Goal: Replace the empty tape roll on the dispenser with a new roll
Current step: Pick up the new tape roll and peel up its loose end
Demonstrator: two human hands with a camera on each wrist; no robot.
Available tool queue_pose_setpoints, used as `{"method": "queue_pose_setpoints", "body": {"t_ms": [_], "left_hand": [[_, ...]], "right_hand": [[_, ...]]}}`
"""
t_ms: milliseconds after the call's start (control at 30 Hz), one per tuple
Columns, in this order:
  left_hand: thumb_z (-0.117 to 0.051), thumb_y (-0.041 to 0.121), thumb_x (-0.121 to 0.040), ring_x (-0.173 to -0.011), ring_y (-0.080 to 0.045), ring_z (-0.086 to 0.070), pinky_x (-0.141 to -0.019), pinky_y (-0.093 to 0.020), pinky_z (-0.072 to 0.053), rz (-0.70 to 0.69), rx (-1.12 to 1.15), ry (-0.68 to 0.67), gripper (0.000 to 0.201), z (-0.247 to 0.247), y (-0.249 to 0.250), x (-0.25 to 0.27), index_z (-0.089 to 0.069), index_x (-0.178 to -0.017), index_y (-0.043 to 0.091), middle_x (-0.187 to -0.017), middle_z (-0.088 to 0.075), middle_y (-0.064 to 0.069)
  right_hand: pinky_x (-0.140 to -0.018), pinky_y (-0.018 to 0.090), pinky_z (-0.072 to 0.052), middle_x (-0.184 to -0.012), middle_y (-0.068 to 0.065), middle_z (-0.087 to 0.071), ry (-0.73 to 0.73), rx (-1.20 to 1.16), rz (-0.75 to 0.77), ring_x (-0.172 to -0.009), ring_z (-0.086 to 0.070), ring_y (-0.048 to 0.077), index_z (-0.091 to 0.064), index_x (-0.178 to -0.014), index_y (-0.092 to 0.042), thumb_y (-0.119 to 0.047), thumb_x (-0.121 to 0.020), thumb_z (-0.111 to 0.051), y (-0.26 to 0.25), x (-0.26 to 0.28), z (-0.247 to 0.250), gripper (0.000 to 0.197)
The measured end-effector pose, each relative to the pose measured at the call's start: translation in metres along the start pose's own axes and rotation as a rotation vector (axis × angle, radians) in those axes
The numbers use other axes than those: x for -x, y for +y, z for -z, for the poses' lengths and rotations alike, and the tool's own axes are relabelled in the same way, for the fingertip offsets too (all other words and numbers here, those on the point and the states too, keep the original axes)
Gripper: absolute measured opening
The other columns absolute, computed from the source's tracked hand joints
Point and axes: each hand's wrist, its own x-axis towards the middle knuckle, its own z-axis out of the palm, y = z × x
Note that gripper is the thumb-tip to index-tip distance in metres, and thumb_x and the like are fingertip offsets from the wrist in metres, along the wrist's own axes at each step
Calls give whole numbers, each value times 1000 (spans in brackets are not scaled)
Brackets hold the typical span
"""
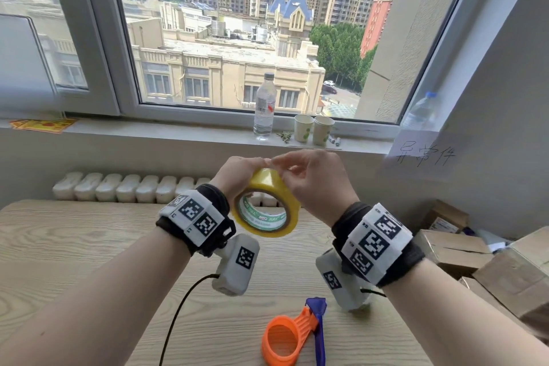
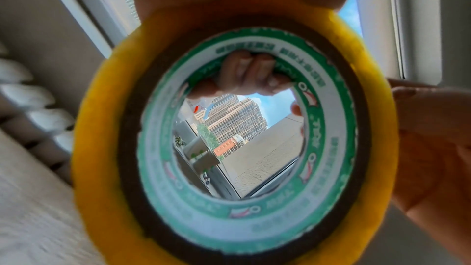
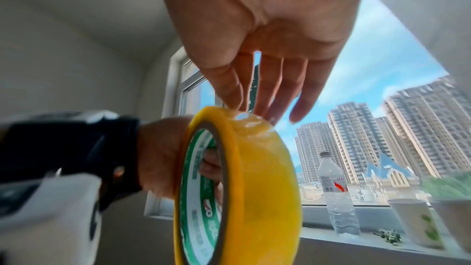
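Midway: left hand (image 1: 237, 175) grips the new yellow tape roll (image 1: 266, 202), fingers through its core, raised above the table (image 1: 74, 246); right hand (image 1: 312, 181) picks at its top with straight fingertips. Orange dispenser (image 1: 292, 333) lies below, unloaded; loading remains. Cardboard boxes (image 1: 451, 249) sit at right.

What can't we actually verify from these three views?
- Loose tape end: right hand fingertips cover the top of the tape roll in head and right wrist views.
- Core print: blurred, left wrist view.
- Dispenser: cut off by bottom edge, head view.
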Motion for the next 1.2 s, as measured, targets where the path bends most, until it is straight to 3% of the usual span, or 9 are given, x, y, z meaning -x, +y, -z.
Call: {"method": "queue_pose_setpoints", "body": {"t_ms": [133, 267, 433, 533, 667, 800, 867, 967, 1200], "left_hand": [[-60, 24, -85, -51, -19, -42, -53, -27, -36, 21, -88, 56, 24, 1, 1, -2, -65, -98, 4, -65, -47, -6], [-58, 21, -86, -56, -19, -45, -57, -28, -37, 18, -106, 34, 30, 3, 0, -2, -66, -105, 0, -75, -53, -12], [-59, 20, -84, -64, -25, -49, -63, -32, -40, 41, -128, 40, 36, 0, 1, 3, -63, -111, -4, -85, -55, -16], [-59, 20, -85, -56, -21, -45, -57, -28, -37, 52, -163, 63, 34, 2, 1, 2, -63, -111, -2, -82, -54, -15], [-62, 24, -84, -61, -23, -49, -67, -33, -41, 29, -264, 67, 32, 1, 2, 2, -68, -103, -1, -79, -57, -14], [-63, 23, -84, -53, -18, -46, -63, -30, -40, 1, -348, 48, 27, 0, 2, 5, -68, -91, -2, -63, -53, -6], [-63, 23, -84, -53, -18, -45, -65, -32, -39, 1, -364, 39, 22, -1, 2, 6, -68, -86, 1, -61, -51, -5], [-63, 22, -83, -52, -18, -42, -63, -31, -38, 13, -368, 41, 20, -2, 3, 8, -67, -84, 3, -60, -48, -4], [-62, 20, -84, -56, -18, -46, -58, -29, -38, 33, -353, 54, 25, -1, 4, 8, -67, -96, -2, -67, -53, -6]], "right_hand": [[-84, 35, -54, -90, -8, -73, 151, 38, -7, -79, -64, 9, -71, -107, -26, -19, -88, -59, 4, -3, 9, 24], [-75, 25, -48, -91, -10, -72, -52, 271, 146, -83, -63, 12, -73, -101, -35, -22, -88, -59, 3, -2, 4, 23], [-73, 31, -51, -90, -8, -72, -86, 413, 250, -86, -64, 16, -74, -97, -36, -26, -89, -54, 3, 4, 5, 23], [-73, 32, -51, -89, -5, -71, -123, 502, 280, -87, -63, 19, -74, -95, -29, -22, -87, -49, -1, 5, 7, 28], [-74, 33, -51, -86, -3, -69, -174, 615, 299, -83, -63, 21, -72, -89, -22, -26, -91, -40, -6, 4, 11, 32], [-72, 34, -51, -85, 2, -69, -204, 633, 388, -81, -63, 26, -70, -89, -14, -26, -95, -36, -7, 4, 13, 37], [-61, 30, -47, -74, 3, -68, -184, 628, 432, -71, -63, 26, -70, -77, -12, -19, -90, -49, -6, 3, 10, 25], [-43, 20, -30, -45, -3, -54, -92, 656, 453, -43, -51, 19, -57, -46, -15, -7, -58, -75, -7, 7, 7, 23], [-43, 20, -32, -48, -6, -53, -94, 556, 446, -46, -45, 17, -55, -49, -18, -10, -54, -70, 2, 10, 3, 18]]}}
